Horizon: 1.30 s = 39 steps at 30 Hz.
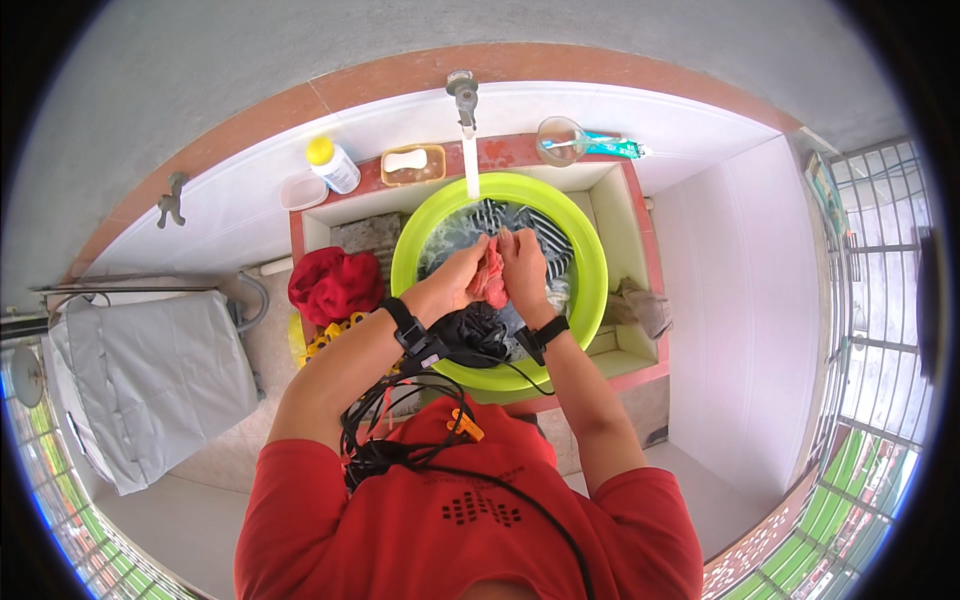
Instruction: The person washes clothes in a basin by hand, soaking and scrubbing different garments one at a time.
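Over a lime-green plastic basin (592, 262), my left hand (455, 279) and my right hand (526, 266) grip a bunched piece of pink-red cloth (490, 279) between them. The basin stands in a tiled sink and holds cloudy, foamy water. Black-and-white striped fabric (546, 231) lies in that water on the far side, a dark wet garment (474, 330) on the near side. Water runs from a wall tap (465, 101) into the basin's far edge. Most of the cloth's lower folds are hidden by my fingers.
On the sink's back ledge sit a yellow-capped bottle (335, 166), a soap dish (413, 165), a clear cup with a toothbrush (561, 142) and a toothpaste tube (616, 145). Red cloth (336, 286) rests on the left rim, a brownish rag (643, 307) on the right. Black cables (397, 442) hang before my chest.
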Available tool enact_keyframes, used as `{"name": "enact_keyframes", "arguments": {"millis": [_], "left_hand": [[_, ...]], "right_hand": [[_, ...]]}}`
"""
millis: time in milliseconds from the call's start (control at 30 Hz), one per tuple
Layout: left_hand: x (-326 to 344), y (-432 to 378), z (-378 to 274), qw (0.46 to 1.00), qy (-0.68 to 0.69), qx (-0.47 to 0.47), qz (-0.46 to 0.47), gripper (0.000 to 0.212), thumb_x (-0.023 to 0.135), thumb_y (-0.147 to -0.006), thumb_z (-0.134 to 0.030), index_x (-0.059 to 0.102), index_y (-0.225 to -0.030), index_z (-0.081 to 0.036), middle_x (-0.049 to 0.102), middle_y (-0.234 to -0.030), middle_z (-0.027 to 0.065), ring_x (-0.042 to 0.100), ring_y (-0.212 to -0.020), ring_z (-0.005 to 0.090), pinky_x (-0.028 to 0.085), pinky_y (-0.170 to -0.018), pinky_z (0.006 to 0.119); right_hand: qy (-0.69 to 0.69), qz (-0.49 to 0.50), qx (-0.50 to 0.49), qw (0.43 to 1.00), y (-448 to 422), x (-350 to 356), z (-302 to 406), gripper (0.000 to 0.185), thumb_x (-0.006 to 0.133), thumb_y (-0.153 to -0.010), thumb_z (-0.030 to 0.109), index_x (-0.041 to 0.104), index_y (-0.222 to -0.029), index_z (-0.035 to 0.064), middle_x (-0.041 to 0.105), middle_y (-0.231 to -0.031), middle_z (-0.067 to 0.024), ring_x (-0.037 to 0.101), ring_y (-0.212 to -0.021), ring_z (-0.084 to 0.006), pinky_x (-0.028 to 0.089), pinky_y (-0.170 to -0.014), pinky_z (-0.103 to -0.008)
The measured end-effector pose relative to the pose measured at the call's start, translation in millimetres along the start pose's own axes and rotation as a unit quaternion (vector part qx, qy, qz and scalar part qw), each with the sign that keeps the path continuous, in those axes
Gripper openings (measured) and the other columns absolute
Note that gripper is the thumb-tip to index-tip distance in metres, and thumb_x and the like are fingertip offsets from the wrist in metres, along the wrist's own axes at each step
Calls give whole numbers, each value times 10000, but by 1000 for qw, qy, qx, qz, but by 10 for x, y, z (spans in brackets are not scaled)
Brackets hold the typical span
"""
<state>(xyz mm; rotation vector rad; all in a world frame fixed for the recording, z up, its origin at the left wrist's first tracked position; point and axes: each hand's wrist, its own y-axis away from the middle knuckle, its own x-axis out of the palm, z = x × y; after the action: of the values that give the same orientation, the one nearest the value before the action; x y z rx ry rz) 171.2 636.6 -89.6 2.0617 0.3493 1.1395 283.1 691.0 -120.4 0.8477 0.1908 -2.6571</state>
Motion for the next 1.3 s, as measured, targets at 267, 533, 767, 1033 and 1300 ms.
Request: {"name": "enact_keyframes", "arguments": {"millis": [267,533,767,1033,1300], "left_hand": [[-288,-43,-92,983,-70,-27,169,378,431,-982,-420,587,-813,-121,594,-693,14,586,-633,158,499,-605,315],[-32,-28,-45,998,-32,40,24,357,381,-1004,-382,594,-925,-106,631,-864,33,608,-737,165,513,-693,313],[-20,133,-66,988,-64,29,137,320,402,-998,-357,584,-890,-118,616,-806,13,586,-686,152,492,-649,308],[144,384,-138,987,-138,43,67,385,394,-999,-411,582,-1051,-79,647,-982,43,654,-874,146,538,-789,304],[172,541,-65,977,-180,28,110,333,542,-942,-364,603,-1052,-56,651,-932,45,668,-930,176,549,-813,301]], "right_hand": [[17,-8,-135,991,211,-31,489,248,566,-918,230,482,-812,23,543,-727,-211,547,-666,-414,442,-577,-457],[-190,41,43,980,26,-163,166,331,525,-955,320,507,-885,-3,598,-785,-219,549,-664,-422,468,-596,-435],[58,29,-94,993,51,-208,601,284,530,-937,266,507,-840,0,561,-807,-237,550,-778,-432,449,-612,-477],[53,95,-168,980,106,-652,425,372,435,-979,332,525,-882,-16,559,-886,-244,529,-850,-434,453,-724,-483],[-154,110,96,977,537,-894,302,503,360,-993,471,504,-979,-11,584,-894,-130,612,-757,-214,498,-617,-327]]}}
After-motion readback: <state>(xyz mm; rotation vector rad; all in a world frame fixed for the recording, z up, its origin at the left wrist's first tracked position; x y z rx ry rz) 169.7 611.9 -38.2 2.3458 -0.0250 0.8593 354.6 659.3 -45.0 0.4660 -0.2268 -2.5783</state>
